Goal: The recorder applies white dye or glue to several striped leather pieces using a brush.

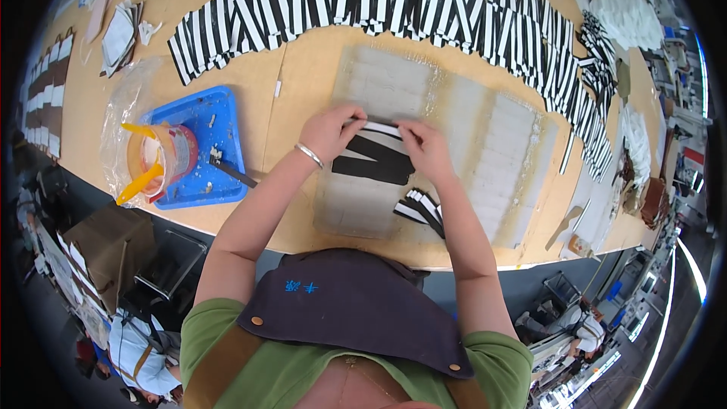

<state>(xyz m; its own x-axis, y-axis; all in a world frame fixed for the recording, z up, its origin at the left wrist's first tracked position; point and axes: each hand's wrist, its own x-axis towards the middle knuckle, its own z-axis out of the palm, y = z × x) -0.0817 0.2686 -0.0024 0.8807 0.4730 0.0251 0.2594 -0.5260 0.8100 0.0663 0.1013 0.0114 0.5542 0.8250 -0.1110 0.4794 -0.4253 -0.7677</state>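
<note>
Both hands pinch one narrow black strip with white along it, stretched between them over a grey board. My left hand has its fingers closed at the strip's left end. At the right end, my right hand grips it between thumb and fingers. Just below the hands lie several flat black strips, partly overlapping at angles. A small bunch of black-and-white strips rests on the board beside my right forearm.
Long overlapping rows of black-and-white strips curve across the far table. To the left, a blue tray holds a tub with yellow handles and a dark-handled brush. Papers lie far left; a scraper-like tool lies right. People sit beyond the table.
</note>
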